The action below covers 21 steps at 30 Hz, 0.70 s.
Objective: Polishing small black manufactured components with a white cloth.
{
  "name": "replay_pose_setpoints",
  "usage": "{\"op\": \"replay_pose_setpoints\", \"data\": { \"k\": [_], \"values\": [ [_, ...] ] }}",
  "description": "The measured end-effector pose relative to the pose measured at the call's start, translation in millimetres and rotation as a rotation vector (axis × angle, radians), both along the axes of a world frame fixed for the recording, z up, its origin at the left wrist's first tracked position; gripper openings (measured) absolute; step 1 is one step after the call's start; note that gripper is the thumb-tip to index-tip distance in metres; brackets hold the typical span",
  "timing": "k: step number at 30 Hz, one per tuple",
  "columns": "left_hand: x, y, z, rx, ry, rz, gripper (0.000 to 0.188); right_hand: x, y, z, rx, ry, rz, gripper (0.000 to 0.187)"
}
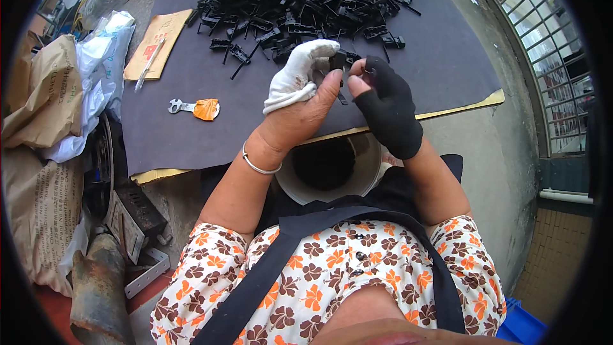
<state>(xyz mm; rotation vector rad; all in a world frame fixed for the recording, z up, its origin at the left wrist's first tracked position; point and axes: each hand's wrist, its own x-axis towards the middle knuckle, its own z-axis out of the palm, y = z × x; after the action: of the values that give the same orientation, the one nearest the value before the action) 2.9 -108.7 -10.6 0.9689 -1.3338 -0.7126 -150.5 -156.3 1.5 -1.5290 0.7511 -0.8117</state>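
My left hand (299, 83), in a white glove with the thumb bare, is closed on a small black plastic part (338, 61) above the table's near edge. Close beside it, my right hand (391, 105) wears a black fingerless glove. Its thumb and fingers are drawn together in a pinch near the part; whatever they hold is too small to make out. Beyond both hands, a large heap of similar black plastic parts (306, 3) covers the far side of the table. Below my hands stands a pale bucket (372, 169) with a dark inside.
A dark mat (447, 67) covers the table. On its left lie a tan envelope (168, 29), a pen (151, 62) and a metal wrench (185, 107) with orange wrapping. Paper sacks (45, 96) and a rusty pipe (101, 281) crowd the left. A barred window (549, 57) stands right.
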Motion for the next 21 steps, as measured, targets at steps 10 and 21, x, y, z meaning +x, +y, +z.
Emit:
{"op": "replay_pose_setpoints", "data": {
  "k": [10, 21],
  "values": [
    [-4, 12, -4, 0.234, 0.174, -0.309, 0.042, 1, -2, 1, -0.476, 0.033, -0.105, 0.015],
    [-1, 10, 6, 0.277, 0.012, -0.108, 0.039, -6, -5, 4, -0.261, 0.265, 0.135, 0.020]
  ]
}}
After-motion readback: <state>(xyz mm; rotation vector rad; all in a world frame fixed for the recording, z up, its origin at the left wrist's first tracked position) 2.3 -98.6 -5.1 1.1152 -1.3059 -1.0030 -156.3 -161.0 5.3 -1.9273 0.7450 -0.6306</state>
